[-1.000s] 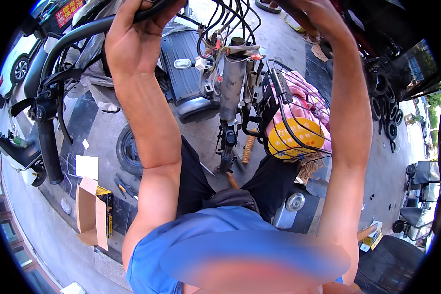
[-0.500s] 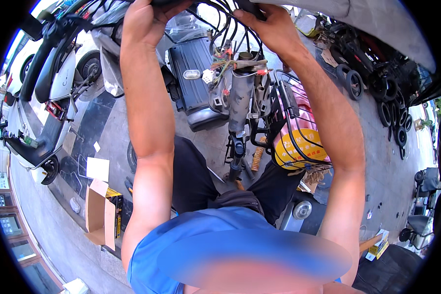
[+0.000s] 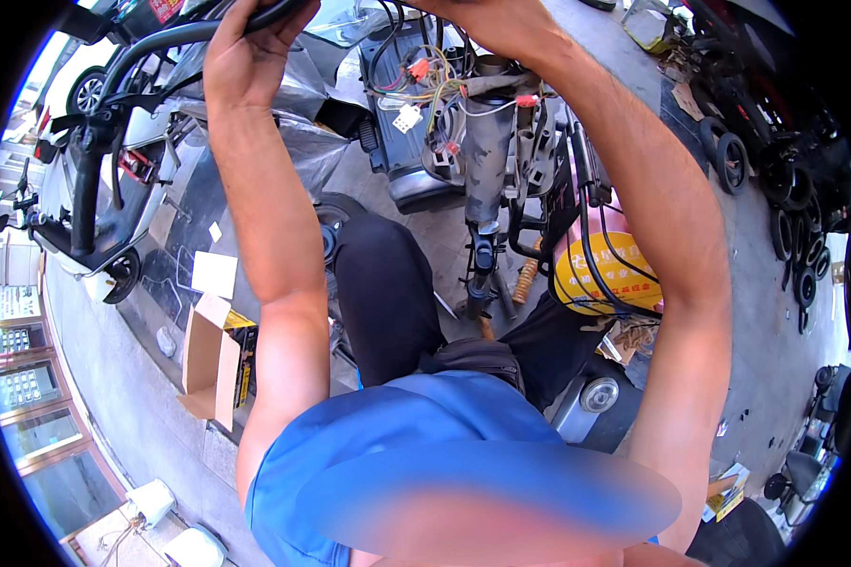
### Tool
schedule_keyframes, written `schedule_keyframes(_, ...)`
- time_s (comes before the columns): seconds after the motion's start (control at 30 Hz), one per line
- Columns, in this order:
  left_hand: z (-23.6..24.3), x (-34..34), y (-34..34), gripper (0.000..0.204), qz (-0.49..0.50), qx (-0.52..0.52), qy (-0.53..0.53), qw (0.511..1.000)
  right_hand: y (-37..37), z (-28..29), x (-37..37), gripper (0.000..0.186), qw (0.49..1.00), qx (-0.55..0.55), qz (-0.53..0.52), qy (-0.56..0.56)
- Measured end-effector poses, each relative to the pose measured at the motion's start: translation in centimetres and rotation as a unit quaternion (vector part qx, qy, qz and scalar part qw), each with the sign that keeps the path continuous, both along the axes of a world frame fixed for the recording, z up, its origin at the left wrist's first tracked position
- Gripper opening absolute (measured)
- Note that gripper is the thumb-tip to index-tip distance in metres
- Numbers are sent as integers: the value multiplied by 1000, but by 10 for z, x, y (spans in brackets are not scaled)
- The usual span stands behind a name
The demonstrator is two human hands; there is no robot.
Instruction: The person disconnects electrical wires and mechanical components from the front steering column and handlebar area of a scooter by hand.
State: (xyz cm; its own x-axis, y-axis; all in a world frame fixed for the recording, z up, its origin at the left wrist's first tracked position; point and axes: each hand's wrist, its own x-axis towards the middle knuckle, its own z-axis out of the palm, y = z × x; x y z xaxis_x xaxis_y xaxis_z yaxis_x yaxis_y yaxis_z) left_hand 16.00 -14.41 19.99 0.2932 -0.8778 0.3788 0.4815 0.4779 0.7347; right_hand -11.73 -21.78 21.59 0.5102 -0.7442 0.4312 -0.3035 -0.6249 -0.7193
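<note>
your left hand (image 3: 246,68) grips the black handlebar (image 3: 165,41) at upper left; your right hand (image 3: 494,19) is cropped, so its grip i can't tell. twisting the handlebar could snag the exposed wires (image 3: 452,90).

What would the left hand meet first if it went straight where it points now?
The left hand would likely meet the black handlebar in its grasp first; depth beyond is unclear.

Open carton (image 3: 227,378), white card (image 3: 214,275) on floor (image 3: 761,359), bodyward of left hand (image 3: 251,66). Tyres (image 3: 720,161) well right of right hand (image 3: 496,21).
</note>
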Motion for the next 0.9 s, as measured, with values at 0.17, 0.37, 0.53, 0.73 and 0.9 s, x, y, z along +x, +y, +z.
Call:
schedule_keyframes(0.17, -25, 18, -10, 26, -29, 32, 31, 999, -18, -10, 14, 43, 997, 25, 72, -31)
schedule_keyframes(0.37, -20, 33, -16, 37, -122, 26, -38, 991, -21, -24, 23, 35, 980, 109, 114, -120)
schedule_keyframes(0.53, -41, -18, 19, 30, -12, 32, 112, 993, -22, -25, 0, 29, 977, 199, -47, -63)
schedule_keyframes(0.73, -322, 65, -5, 37, -164, 504, -264, 806, -25, -28, 4, 25, 971, 218, -29, -96)
schedule_keyframes(0.9, -391, 109, -58, 37, 125, 461, -270, 836, -22, -27, 7, 23, 972, 215, -38, -90)
